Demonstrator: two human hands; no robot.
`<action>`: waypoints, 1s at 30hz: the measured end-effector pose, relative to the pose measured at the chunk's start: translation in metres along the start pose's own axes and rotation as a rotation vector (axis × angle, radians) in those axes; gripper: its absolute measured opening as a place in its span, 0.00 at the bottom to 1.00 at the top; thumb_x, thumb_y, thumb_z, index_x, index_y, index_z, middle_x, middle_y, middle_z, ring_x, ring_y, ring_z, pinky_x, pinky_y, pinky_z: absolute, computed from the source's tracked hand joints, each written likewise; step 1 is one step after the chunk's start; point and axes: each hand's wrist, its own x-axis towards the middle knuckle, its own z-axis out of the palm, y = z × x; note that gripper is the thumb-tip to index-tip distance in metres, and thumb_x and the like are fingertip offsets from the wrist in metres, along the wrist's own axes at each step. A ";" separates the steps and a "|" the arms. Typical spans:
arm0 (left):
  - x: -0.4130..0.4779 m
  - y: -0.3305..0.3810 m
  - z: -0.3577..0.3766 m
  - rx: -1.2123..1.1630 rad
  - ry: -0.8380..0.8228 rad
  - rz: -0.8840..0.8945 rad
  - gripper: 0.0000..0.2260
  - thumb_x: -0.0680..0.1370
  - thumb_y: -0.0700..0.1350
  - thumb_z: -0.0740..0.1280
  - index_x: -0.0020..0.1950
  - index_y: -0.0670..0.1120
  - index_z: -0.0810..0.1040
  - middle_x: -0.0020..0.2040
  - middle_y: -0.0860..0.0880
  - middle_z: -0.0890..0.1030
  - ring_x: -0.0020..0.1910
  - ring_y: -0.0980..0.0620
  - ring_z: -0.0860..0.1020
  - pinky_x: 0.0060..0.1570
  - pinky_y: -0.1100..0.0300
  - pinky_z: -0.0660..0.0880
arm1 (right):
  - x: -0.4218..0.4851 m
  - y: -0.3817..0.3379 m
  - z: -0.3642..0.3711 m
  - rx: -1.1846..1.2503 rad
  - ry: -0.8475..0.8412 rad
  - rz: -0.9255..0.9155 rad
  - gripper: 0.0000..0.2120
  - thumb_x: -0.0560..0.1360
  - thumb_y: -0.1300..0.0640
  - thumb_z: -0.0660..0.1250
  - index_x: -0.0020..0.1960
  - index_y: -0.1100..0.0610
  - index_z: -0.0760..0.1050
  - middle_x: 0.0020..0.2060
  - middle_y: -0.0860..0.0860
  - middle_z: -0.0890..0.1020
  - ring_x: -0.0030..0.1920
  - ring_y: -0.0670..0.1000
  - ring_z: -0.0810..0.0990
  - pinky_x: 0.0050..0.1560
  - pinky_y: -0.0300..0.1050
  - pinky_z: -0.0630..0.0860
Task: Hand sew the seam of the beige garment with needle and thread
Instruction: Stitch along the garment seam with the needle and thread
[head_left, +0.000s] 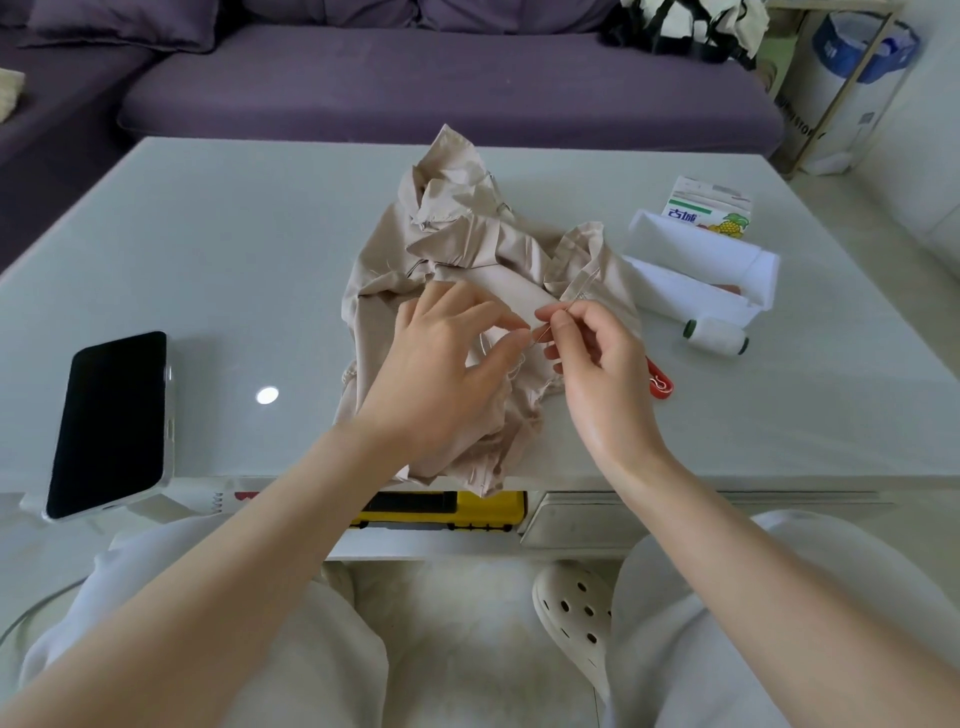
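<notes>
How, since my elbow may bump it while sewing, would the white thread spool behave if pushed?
The white thread spool lies on its side, so it would probably roll. The table looks smooth and glossy, so little would likely stop it. Being small, it seems light.

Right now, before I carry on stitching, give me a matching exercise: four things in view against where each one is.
Things:
1 phone
2 thread spool
3 needle
4 beige garment

Places:
A pinched by the right hand
B near-left edge of the table
C crumpled at the middle of the table
D on its side, right of the garment

Pairs: 1-B, 2-D, 3-A, 4-C
</notes>
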 end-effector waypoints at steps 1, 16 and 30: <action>0.001 0.000 0.001 -0.014 -0.003 -0.018 0.16 0.77 0.59 0.58 0.52 0.54 0.81 0.51 0.55 0.77 0.57 0.57 0.68 0.60 0.59 0.58 | 0.000 0.000 0.000 0.004 0.002 -0.006 0.09 0.81 0.60 0.59 0.47 0.53 0.77 0.39 0.43 0.80 0.40 0.40 0.77 0.44 0.35 0.73; -0.005 -0.005 -0.001 -0.123 -0.127 -0.203 0.04 0.74 0.47 0.70 0.43 0.48 0.83 0.44 0.57 0.79 0.54 0.59 0.69 0.54 0.67 0.66 | 0.014 0.001 -0.005 0.326 0.068 0.199 0.11 0.81 0.62 0.58 0.45 0.55 0.77 0.36 0.48 0.79 0.37 0.42 0.78 0.46 0.38 0.77; -0.011 -0.001 -0.010 -0.186 -0.212 -0.269 0.06 0.77 0.44 0.67 0.40 0.50 0.78 0.46 0.55 0.77 0.55 0.55 0.70 0.50 0.76 0.63 | 0.018 0.003 -0.018 0.009 -0.238 0.364 0.09 0.80 0.56 0.60 0.43 0.56 0.74 0.35 0.45 0.75 0.24 0.38 0.69 0.31 0.33 0.64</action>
